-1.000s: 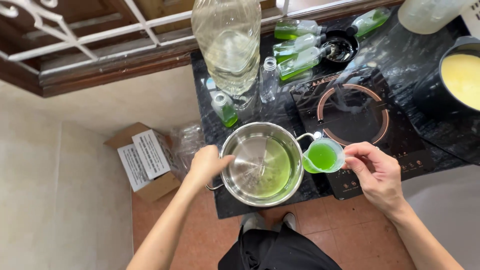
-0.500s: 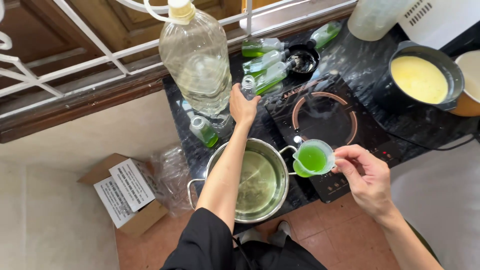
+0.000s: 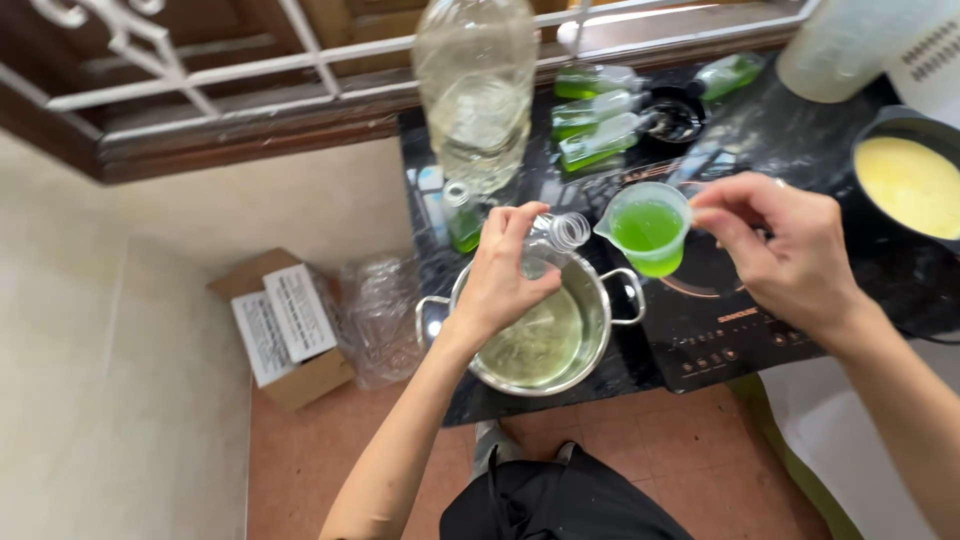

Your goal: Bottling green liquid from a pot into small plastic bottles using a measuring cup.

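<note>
At the left of the frame I see a brown cardboard box with white paper labels (image 3: 285, 325) on the tiled floor, a crumpled clear plastic bag (image 3: 380, 312) just beside it. Right of these, at centre, my left hand (image 3: 505, 275) holds a small clear plastic bottle with a threaded open neck (image 3: 560, 235); the grip is wrapped around its body, fingers pressed together on it, neck tilted toward the right. It hangs above a round stainless steel pot with two side handles (image 3: 600, 345) that stands on the dark surface (image 3: 440, 265) with pale greenish liquid at its bottom. I judge the bottle light, thin-walled and easily squeezed, so the mid-body hold suits it, kept gentle. Above it, a large clear plastic jug (image 3: 478, 90) rises at upper centre. Further right, my right hand (image 3: 780, 245) pinches the rim of a small translucent cup of bright green liquid (image 3: 648, 228), spout facing the bottle neck, near but apart. The cup looks light but sloshy and probably slick when wet. Filled green bottles (image 3: 595, 118) lie behind, and a black pot of yellow liquid (image 3: 905, 185) sits at far right.
</note>
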